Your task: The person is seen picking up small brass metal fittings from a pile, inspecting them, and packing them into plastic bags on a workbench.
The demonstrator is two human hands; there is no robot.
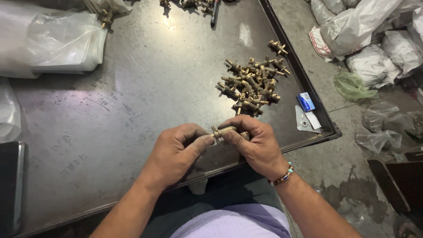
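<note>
Both hands, left hand (176,152) and right hand (255,143), meet, fingers (233,135) pinched together.

Both forearms bare, no sleeves; left hand (174,152) without rings or bands; right hand (255,145) likewise ringless; beaded bracelet (282,175), brown with turquoise beads, just behind right hand; lilac garment (229,224) below bracelet.

The fittings (252,84) in the heap are brass-yellow, like the fitting in hand (223,131). The surface (145,92) is dark grey metal with pale scribbles. The small box (306,102) is blue; the bracelet (284,174) has turquoise and brown beads.
</note>
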